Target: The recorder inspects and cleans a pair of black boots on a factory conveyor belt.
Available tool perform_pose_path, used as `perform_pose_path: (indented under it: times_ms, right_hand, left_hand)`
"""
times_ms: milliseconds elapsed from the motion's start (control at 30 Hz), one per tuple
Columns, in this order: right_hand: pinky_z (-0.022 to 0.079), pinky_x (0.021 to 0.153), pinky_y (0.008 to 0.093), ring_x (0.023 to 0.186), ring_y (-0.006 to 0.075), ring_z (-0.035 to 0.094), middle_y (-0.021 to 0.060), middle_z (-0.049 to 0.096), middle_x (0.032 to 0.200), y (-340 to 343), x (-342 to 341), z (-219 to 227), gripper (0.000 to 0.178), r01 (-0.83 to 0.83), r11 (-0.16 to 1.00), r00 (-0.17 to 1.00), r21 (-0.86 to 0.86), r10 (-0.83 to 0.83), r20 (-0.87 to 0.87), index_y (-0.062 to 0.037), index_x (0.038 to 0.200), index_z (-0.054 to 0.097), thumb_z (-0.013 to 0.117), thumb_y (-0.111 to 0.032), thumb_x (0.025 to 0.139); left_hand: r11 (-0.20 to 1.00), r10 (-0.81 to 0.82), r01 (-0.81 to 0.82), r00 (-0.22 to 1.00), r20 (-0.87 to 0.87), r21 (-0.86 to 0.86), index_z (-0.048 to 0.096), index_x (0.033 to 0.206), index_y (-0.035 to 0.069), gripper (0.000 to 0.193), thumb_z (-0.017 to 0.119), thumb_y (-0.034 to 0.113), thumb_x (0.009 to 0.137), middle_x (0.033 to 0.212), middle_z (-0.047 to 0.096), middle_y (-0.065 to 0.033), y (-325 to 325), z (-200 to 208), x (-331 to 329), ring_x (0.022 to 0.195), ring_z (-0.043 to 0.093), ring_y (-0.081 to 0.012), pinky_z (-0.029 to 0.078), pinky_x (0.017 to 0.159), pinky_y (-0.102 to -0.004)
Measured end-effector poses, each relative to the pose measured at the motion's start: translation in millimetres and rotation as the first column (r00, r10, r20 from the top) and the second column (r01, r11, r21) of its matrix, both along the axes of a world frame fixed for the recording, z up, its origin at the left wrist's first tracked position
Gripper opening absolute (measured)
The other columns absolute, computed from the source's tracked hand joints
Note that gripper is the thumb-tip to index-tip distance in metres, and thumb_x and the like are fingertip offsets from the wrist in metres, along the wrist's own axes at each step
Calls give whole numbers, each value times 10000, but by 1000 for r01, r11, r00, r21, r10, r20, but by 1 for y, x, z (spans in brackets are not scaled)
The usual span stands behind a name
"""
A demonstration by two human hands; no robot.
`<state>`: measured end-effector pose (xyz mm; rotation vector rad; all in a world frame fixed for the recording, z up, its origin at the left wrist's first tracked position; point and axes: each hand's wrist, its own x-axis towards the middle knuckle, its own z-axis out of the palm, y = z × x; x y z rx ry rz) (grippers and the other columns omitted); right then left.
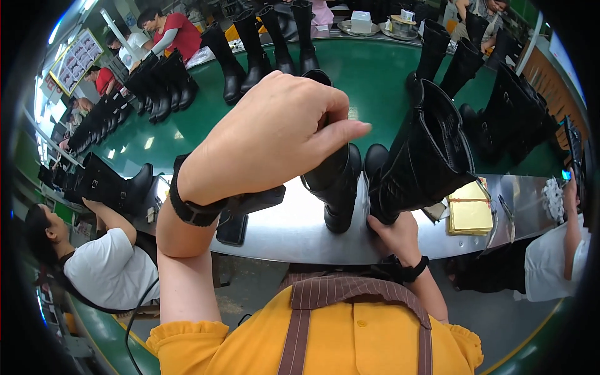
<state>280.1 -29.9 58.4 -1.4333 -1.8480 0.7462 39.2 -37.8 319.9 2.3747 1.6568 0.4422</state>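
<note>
Two tall black boots stand side by side on a metal work surface (294, 232) in front of me. The right boot (420, 153) leans right, its top opening toward me. My right hand (398, 239) grips it low at the heel. My left hand (269, 134) is raised in front of the left boot (337, 187), covering much of its shaft. Its fingers curl down with the thumb near them; what they hold, if anything, is hidden. Both wrists wear black straps, and a dark phone-like object (232, 226) lies below the left wrist.
A stack of yellow sheets (470, 209) and scissors-like tools (506, 212) lie at right. Beyond is a green table (375, 81) with several black boots (250, 53). A co-worker in white (112, 269) handles a boot (119, 184) at left; another person (559, 256) is at right.
</note>
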Motion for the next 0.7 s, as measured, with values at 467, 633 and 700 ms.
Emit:
perform_pose_path:
  times_ms: [467,633,700]
  right_hand:
    - [497,799,422,941,370,625,181,656,1008,0,3,-3,496,-33,999,999,0,33,24,-32,1057,625,786,-288,664]
    - [492,810,427,948,371,617,182,641,1025,2,4,-8,541,-14,1000,1000,-19,14,-7,-35,1099,597,783,-303,668]
    - [491,810,429,945,372,614,182,637,1025,2,4,-9,551,-16,1000,1000,7,16,-3,-37,1108,590,781,-310,670]
  left_hand:
    - [838,-71,-212,870,487,502,605,823,-2,217,631,186,928,648,495,35,2,-8,-20,595,406,-40,320,527,-216]
    - [716,145,-446,848,511,537,635,780,-14,230,706,189,863,587,485,21,35,-51,-81,542,391,-53,323,501,-239]
    - [708,473,-619,773,422,340,639,904,-1,265,775,174,759,735,595,-45,56,-87,-105,644,525,-153,421,600,-306]
